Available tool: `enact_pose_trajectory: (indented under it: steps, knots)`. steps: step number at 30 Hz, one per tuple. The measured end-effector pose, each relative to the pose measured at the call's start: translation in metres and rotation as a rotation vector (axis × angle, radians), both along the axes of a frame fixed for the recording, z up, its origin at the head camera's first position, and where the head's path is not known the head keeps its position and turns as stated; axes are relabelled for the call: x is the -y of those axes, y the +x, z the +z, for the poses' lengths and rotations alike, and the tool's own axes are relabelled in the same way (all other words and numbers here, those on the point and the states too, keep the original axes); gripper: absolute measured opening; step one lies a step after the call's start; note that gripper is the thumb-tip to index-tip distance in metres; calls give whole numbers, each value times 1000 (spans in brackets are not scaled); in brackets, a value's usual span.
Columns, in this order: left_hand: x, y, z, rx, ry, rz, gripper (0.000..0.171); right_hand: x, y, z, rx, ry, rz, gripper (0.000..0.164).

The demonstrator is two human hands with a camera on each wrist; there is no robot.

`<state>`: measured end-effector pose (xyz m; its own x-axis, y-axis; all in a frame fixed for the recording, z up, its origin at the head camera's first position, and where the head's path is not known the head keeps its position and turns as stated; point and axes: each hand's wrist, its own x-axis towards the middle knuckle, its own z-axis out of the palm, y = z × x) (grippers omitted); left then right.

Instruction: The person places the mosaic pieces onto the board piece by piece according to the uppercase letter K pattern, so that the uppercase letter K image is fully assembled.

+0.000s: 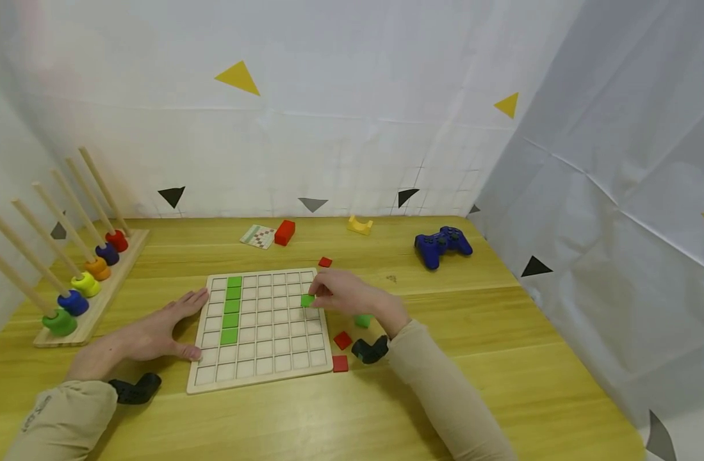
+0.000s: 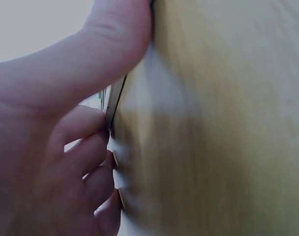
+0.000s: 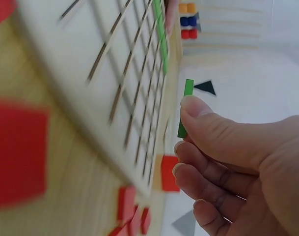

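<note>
A pale wooden grid board lies flat on the table, with several green tiles in a column near its left side. My left hand rests at the board's left edge, thumb and fingers spread against it. Over the board's right side, my right hand pinches a green square tile between thumb and fingers. In the right wrist view this tile is held on edge, raised above the grid. The left wrist view shows the thumb and fingertips right at the board's edge.
Red tiles and a green piece lie right of the board. A peg stand with coloured beads stands at left. Behind are a patterned card, red block, yellow arch block and blue game controller.
</note>
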<state>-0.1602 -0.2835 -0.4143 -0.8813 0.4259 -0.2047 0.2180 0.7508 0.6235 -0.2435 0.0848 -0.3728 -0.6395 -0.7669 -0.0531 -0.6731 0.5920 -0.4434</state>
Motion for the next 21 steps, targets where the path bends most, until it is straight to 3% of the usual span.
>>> enact_pose_trajectory:
  steps: [8,21]
  knots:
    - [0,0,0,11,4,2,114,35,11,11,-7,-8,83,21]
    - [0,-1,-1,-11,-5,-14,112,95,33,12,-26,48,153,25]
